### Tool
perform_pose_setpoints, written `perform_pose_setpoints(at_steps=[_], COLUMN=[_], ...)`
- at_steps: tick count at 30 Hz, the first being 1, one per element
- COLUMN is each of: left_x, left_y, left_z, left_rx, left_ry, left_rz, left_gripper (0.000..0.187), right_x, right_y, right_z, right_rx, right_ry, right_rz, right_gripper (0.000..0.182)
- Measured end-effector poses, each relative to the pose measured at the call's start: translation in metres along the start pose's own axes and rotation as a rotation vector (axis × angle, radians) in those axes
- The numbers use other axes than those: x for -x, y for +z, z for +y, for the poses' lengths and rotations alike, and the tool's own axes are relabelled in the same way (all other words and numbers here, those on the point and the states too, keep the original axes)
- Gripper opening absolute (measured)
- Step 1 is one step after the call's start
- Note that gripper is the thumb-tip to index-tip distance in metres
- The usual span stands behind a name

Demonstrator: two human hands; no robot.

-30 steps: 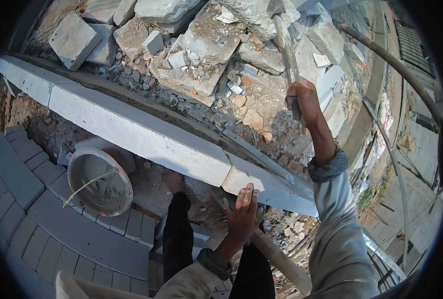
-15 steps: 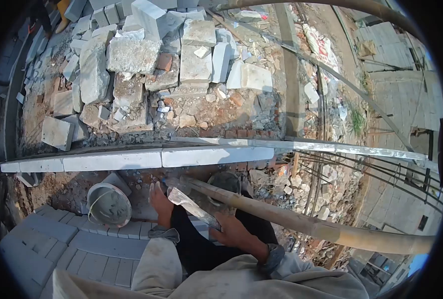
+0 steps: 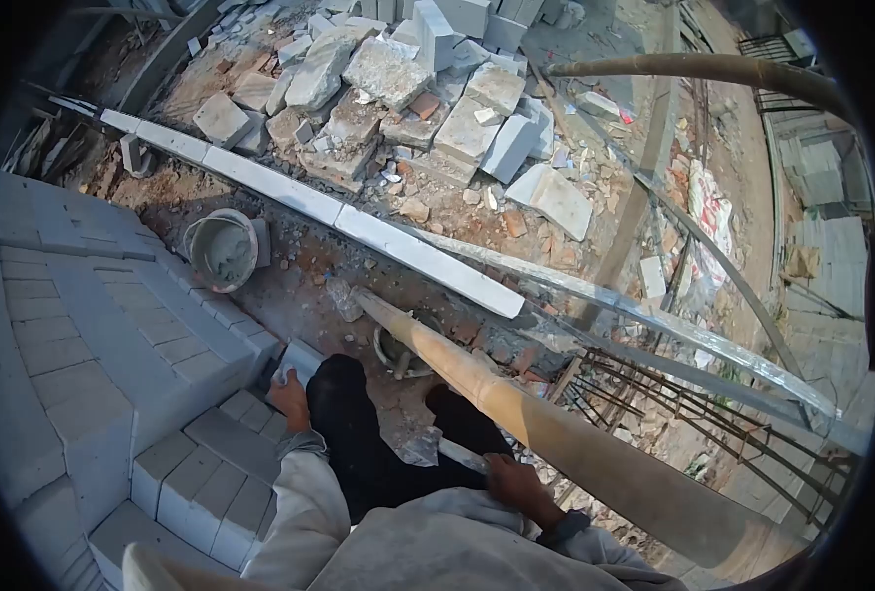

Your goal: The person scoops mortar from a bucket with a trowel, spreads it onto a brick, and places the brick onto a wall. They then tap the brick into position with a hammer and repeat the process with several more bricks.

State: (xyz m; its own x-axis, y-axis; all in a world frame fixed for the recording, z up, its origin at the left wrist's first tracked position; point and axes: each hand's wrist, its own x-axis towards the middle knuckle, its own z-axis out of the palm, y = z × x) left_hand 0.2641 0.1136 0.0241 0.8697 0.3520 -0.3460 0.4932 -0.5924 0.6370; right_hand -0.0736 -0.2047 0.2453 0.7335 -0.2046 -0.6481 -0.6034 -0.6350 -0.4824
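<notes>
My left hand point(image 3: 288, 400) is closed at the near end of a pale grey concrete block point(image 3: 303, 361), beside my left knee. Part of its grip is hidden from above. In my right hand point(image 3: 518, 485) is a flat-bladed hand tool point(image 3: 460, 456), held low in front of my lap with its blade pointing left. The exact kind of tool is hard to make out. A bucket of grey mortar point(image 3: 225, 252) stands ahead on the left. Another bucket point(image 3: 403, 347) is partly covered by a bamboo pole point(image 3: 477, 394).
Stacked grey blocks point(image 3: 162, 345) rise close on my left. A low row of white blocks point(image 3: 290, 197) runs diagonally ahead, with broken slabs and rubble point(image 3: 388, 108) beyond. The thick bamboo pole crosses near my right arm. Steel rebar point(image 3: 694, 404) lies to the right.
My view has turned left. My left hand has gone from open over the ground to the block by my knee. The tool in my right hand has dropped lower and closer to my lap.
</notes>
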Motion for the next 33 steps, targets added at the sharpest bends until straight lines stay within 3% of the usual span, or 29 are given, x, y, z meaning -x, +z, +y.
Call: perform_pose_setpoints(at_steps=[2,5,11,12,15,17,18,21,25,28,31,33], left_x=[0.005,0.032,0.100,0.116,0.138,0.130,0.118,0.087,0.020,-0.003,-0.005,-0.003], left_y=[0.008,0.010,0.065,0.075,0.118,0.141,0.153,0.151,0.192,0.212,0.226,0.245], left_z=[-0.006,0.000,-0.056,-0.055,-0.089,-0.090,-0.084,0.000,0.043,0.083,0.120,0.129], left_rx=[0.101,0.005,-0.380,-0.405,-0.249,-0.006,0.113,0.233,0.075,-0.148,-0.329,-0.387], left_ry=[0.091,0.144,0.161,0.187,0.157,0.022,-0.038,0.053,0.390,0.709,0.681,0.781], left_rz=[0.056,-0.003,-0.377,-0.415,-0.402,-0.366,-0.342,-0.168,-0.069,-0.090,-0.315,-0.265], left_gripper=[0.052,0.047,0.041,0.040,0.035,0.031,0.030,0.028,0.032,0.038,0.052,0.054], right_x=[0.013,0.020,-0.035,-0.047,-0.089,-0.114,-0.129,-0.173,-0.230,-0.265,-0.292,-0.316], right_y=[0.007,0.021,-0.007,0.002,0.044,0.065,0.075,0.090,0.102,0.101,0.097,0.100], right_z=[0.043,0.106,0.131,0.140,0.176,0.187,0.192,0.194,0.181,0.166,0.156,0.161], right_rx=[0.019,-0.032,0.007,0.028,0.095,0.068,0.045,-0.048,-0.184,-0.262,-0.321,-0.369], right_ry=[0.076,0.045,0.008,-0.083,-0.212,-0.135,-0.111,-0.016,0.080,0.106,0.137,0.164], right_rz=[-0.077,-0.035,0.084,0.200,0.464,0.487,0.508,0.496,0.459,0.441,0.418,0.394], right_gripper=[0.044,0.046,0.054,0.053,0.053,0.051,0.051,0.050,0.048,0.048,0.047,0.047])
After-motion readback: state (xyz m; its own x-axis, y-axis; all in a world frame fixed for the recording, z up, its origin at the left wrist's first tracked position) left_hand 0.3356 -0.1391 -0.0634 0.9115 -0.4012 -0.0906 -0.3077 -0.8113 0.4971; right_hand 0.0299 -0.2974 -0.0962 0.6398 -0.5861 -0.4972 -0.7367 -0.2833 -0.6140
